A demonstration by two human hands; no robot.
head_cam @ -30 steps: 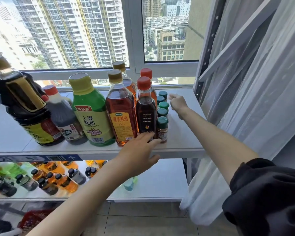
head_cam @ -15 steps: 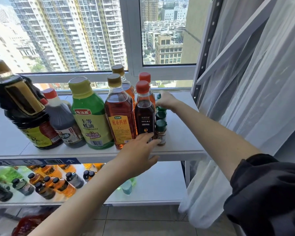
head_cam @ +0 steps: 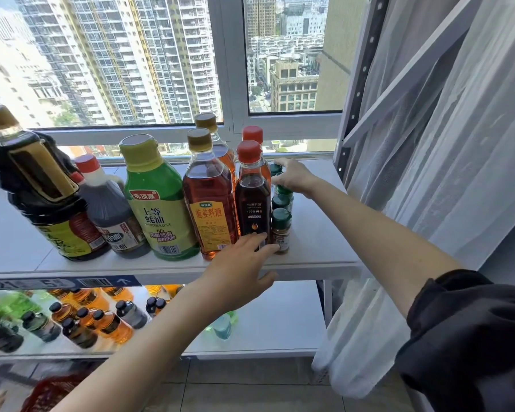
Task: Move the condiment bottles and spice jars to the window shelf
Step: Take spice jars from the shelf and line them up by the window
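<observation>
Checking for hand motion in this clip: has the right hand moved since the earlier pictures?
Yes. The right hand has moved left, from bare shelf beside the row of green-capped spice jars onto the jars at the back of that row.

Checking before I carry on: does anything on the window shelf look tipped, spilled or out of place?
Nothing stands out. The bottles and the green-capped spice jars stand upright in rows on the white window shelf, with no spill visible. The big dark soy sauce bottle seems to lean, probably from lens distortion.
</observation>
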